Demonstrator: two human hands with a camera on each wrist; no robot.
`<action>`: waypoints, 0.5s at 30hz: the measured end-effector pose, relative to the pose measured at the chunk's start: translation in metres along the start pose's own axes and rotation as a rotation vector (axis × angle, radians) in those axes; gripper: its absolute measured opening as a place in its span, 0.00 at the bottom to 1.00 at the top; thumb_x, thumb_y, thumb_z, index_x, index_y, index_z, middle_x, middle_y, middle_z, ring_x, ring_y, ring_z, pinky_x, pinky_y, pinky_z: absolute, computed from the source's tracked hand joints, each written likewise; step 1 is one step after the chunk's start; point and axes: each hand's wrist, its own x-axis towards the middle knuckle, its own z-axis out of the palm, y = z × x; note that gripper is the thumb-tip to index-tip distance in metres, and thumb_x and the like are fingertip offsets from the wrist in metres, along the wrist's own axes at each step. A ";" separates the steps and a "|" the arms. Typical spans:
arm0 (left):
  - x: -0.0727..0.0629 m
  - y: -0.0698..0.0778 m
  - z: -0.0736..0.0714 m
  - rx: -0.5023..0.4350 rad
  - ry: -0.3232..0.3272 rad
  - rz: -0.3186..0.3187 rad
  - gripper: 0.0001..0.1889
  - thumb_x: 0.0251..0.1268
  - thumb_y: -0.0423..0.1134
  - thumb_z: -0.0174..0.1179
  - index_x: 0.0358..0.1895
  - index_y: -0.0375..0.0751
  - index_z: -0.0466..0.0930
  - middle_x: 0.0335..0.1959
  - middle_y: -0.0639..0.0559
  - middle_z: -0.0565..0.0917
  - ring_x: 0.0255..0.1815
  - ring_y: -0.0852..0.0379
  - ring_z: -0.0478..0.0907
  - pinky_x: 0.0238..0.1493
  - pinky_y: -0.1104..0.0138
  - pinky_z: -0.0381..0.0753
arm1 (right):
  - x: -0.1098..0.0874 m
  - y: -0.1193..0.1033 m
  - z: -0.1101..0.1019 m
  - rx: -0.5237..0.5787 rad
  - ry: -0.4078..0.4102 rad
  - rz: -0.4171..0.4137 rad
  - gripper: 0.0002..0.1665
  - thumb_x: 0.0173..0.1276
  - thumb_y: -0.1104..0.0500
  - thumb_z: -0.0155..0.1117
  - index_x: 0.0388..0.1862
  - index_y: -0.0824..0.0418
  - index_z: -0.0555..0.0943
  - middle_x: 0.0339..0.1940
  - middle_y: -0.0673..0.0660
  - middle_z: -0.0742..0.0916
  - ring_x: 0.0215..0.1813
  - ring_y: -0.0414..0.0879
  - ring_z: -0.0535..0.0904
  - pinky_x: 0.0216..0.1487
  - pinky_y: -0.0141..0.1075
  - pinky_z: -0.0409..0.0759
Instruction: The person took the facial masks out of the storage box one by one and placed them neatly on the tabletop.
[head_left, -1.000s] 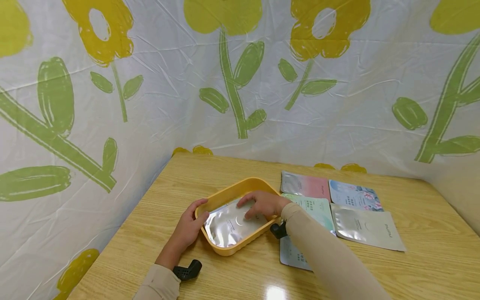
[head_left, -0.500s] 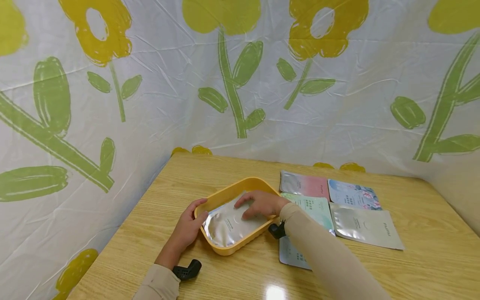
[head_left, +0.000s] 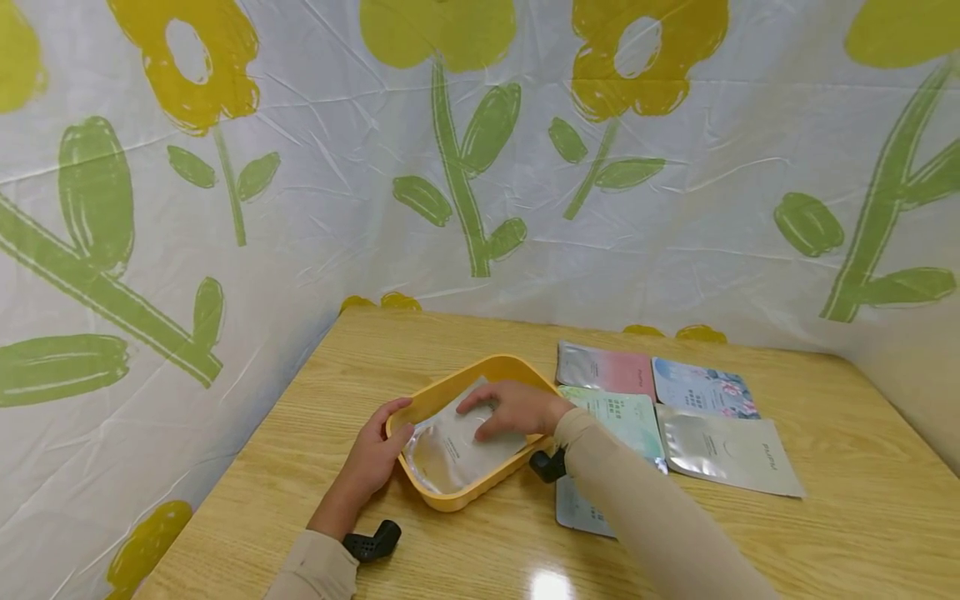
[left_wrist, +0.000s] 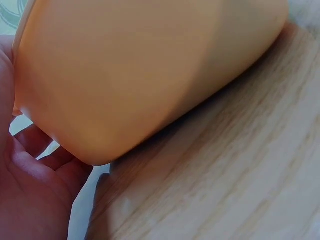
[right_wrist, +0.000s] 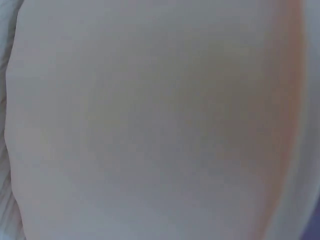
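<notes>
A yellow oblong plastic basket [head_left: 510, 364] stands at an angle on the table. My left hand [head_left: 375, 446] grips its left end, thumb over the rim and fingers round the outside wall. In the left wrist view that hand [left_wrist: 37, 175] lies against the basket's outer wall [left_wrist: 120, 75]. Inside the basket lies a silver face mask packet [head_left: 457, 450], its far corner slightly raised. Over the packet, my right hand [head_left: 517, 412] reaches in with thumb and fingers spread, the fingertips touching its top. The right wrist view shows only a blurred pale surface and an orange strip [right_wrist: 287, 100].
Right of the basket lie several flat mask packets: a pink and silver one [head_left: 607, 368], a blue floral one [head_left: 705, 387], a silver one [head_left: 731, 452], a green one [head_left: 618, 412] and a pale blue one [head_left: 581, 507] partly under the right sleeve. A flowered cloth hangs behind the table.
My right hand has slid slightly left across the basket, and the silver packet under it has shifted and tilted, its shine changing. My left hand keeps its grip. The view has turned slightly right.
</notes>
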 end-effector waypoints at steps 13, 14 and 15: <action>0.000 0.000 0.001 0.030 0.015 -0.016 0.24 0.74 0.36 0.56 0.71 0.41 0.68 0.74 0.39 0.65 0.71 0.42 0.67 0.65 0.52 0.72 | -0.014 -0.004 -0.004 0.038 0.106 -0.014 0.22 0.58 0.59 0.74 0.54 0.50 0.85 0.56 0.49 0.82 0.54 0.47 0.74 0.55 0.40 0.74; 0.000 0.000 0.001 0.034 0.016 -0.014 0.24 0.74 0.36 0.56 0.71 0.41 0.68 0.74 0.39 0.65 0.71 0.42 0.66 0.65 0.51 0.71 | -0.017 -0.004 -0.006 0.041 0.121 -0.014 0.22 0.58 0.59 0.74 0.54 0.50 0.85 0.56 0.49 0.82 0.54 0.47 0.74 0.55 0.41 0.74; 0.000 0.000 0.000 0.038 0.016 -0.011 0.24 0.74 0.36 0.56 0.71 0.41 0.68 0.74 0.38 0.65 0.72 0.42 0.65 0.66 0.51 0.71 | -0.019 -0.004 -0.007 0.046 0.135 -0.009 0.23 0.58 0.58 0.75 0.54 0.49 0.85 0.55 0.49 0.82 0.55 0.47 0.74 0.55 0.41 0.74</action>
